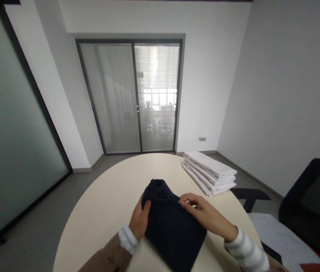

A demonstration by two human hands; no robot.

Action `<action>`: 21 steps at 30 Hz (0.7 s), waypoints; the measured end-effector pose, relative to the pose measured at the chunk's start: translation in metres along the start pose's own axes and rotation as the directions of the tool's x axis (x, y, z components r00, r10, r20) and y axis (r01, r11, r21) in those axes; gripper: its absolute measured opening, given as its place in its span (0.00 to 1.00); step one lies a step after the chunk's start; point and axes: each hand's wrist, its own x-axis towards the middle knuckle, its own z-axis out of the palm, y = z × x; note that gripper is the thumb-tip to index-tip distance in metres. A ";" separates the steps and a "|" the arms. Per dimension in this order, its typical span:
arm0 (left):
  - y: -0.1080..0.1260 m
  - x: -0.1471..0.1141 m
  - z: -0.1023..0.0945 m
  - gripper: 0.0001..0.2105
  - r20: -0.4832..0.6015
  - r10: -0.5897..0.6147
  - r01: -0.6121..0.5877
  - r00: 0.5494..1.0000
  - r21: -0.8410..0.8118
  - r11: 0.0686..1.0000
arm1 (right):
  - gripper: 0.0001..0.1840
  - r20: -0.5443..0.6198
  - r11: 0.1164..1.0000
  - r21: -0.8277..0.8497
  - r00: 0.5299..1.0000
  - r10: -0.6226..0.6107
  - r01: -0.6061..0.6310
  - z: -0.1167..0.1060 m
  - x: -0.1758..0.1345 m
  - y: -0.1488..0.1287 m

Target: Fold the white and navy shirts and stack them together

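Note:
A folded dark navy cloth [173,230] is held tilted over the near part of the round table; whether it is a garment I cannot tell. My left hand [140,217] grips its left edge, thumb on top and fingers behind. At the upper right edge, my right hand [198,209] pinches the fabric between thumb and fingertips. The cloth's lower end reaches toward the bottom of the view. To the right of the hands, a stack of folded white cloths [209,172] lies near the table's far right edge.
The round cream table [100,211] fills the foreground. A black office chair [313,200] stands at the right, with white papers [284,238] on its seat. Beyond the table is a glass door with blinds [128,98]. A frosted glass panel [15,124] is on the left.

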 end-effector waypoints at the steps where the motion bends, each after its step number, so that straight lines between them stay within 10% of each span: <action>1: -0.001 -0.003 0.001 0.33 0.003 -0.015 0.015 1.000 -0.019 1.000 | 0.15 0.011 0.999 -0.003 0.999 -0.038 0.038 0.001 -0.001 0.002; 6: 0.000 -0.011 -0.001 0.33 0.081 0.029 -0.018 0.996 -0.132 0.991 | 0.24 0.061 0.990 -0.070 0.992 -0.114 0.118 0.015 -0.007 0.005; 14: 0.039 -0.021 -0.011 0.33 0.284 0.091 -0.005 0.954 -0.292 0.956 | 0.20 -0.170 0.965 -0.216 0.979 0.114 -0.150 0.050 0.005 0.023; 21: 0.025 0.005 -0.045 0.41 0.106 -0.070 0.110 0.992 -0.430 0.896 | 0.26 -0.312 0.988 0.008 0.939 0.146 -0.151 -0.018 0.015 0.043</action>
